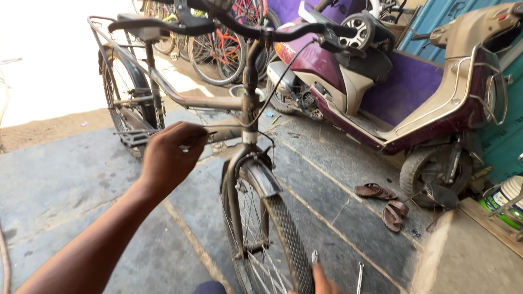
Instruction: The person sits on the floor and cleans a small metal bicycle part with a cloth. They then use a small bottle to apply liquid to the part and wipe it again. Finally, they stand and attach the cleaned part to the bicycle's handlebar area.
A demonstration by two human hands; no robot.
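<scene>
A grey bicycle (239,103) stands in front of me, its front wheel (272,239) toward the camera. My left hand (169,155) is raised beside the frame, its fingers pinched on a thin brake cable (229,128) that runs toward the head tube. Only the fingertips of my right hand (321,280) show at the bottom edge, next to the front tyre; what they hold is hidden. The black handlebar (245,30) spans the top of the view.
A maroon and beige scooter (403,92) is parked at the right. A pair of brown sandals (384,201) lies on the stone floor. A spanner (359,275) lies near the wheel. More bicycles (218,49) stand behind. A paint bucket (506,201) sits far right.
</scene>
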